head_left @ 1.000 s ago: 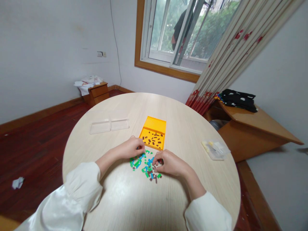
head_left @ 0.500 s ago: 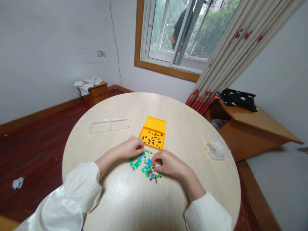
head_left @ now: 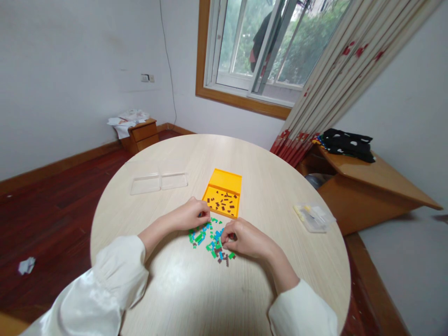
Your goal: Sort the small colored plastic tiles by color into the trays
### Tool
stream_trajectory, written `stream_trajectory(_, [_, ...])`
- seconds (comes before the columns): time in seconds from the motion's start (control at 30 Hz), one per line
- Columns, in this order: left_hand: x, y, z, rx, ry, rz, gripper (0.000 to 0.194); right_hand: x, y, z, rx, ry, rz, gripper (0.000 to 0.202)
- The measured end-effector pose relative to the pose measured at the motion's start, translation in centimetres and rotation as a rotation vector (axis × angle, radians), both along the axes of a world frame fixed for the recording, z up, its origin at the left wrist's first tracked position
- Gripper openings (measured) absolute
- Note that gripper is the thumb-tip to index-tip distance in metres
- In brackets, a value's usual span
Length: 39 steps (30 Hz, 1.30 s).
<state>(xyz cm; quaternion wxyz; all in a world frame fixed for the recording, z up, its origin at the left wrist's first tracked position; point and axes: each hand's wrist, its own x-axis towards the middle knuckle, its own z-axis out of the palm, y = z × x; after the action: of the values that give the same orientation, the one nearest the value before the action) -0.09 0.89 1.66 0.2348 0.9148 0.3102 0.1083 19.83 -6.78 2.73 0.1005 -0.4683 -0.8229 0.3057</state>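
At lower centre, your right hand (head_left: pixel 245 237) has pinched tighter over the toy bricks (head_left: pixel 217 236), perhaps gripping one; I cannot tell what your left hand (head_left: pixel 191 214) grips.

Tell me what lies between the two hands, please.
Small green and blue pieces lie between the left hand and the right hand, in the head view.

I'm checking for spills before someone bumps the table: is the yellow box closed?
No, the yellow box lies open, with brown pieces showing inside it.
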Motion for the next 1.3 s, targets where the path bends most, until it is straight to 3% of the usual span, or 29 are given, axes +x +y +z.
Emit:
stream_trajectory(0.17, [0.0, 0.0, 0.0, -0.010, -0.011, 0.000, 0.013, 0.2, 0.0, 0.3, -0.077, 0.061, -0.052, 0.013])
stream_trajectory(0.33, [0.3, -0.4, 0.5, -0.044, -0.107, 0.005, 0.011, 0.5, 0.1, 0.8, -0.070, 0.310, -0.204, 0.007])
stream_trajectory(0.43, [0.5, -0.6, 0.7, -0.076, -0.161, -0.006, 0.012, 0.4, 0.5, 0.9, 0.009, 0.456, -0.336, 0.008])
stream_trajectory(0.67, [0.5, -0.2, 0.1, -0.038, -0.223, 0.074, 0.013, 0.8, 1.9, -0.3, 0.361, 0.680, -0.806, 0.026])
stream_trajectory(0.83, [0.5, -0.1, -0.1, -0.016, -0.231, 0.095, 0.014, 1.4, 2.3, -1.0, 0.423, 0.789, -0.899, 0.044])
stream_trajectory(1.07, [0.5, -0.3, 0.3, -0.025, -0.206, 0.120, 0.015, 1.9, 2.1, -0.4, 0.520, 0.712, -0.918, 0.043])
stream_trajectory(1.2, [0.5, -0.2, 0.2, -0.018, -0.206, 0.122, 0.015, 4.6, 1.8, 0.6, 0.603, 0.418, -0.936, 0.032])
stream_trajectory(1.3, [0.4, -0.1, 0.0, -0.011, -0.203, 0.124, 0.014, 7.8, 1.3, 0.6, 0.509, 0.136, -0.990, 0.022])
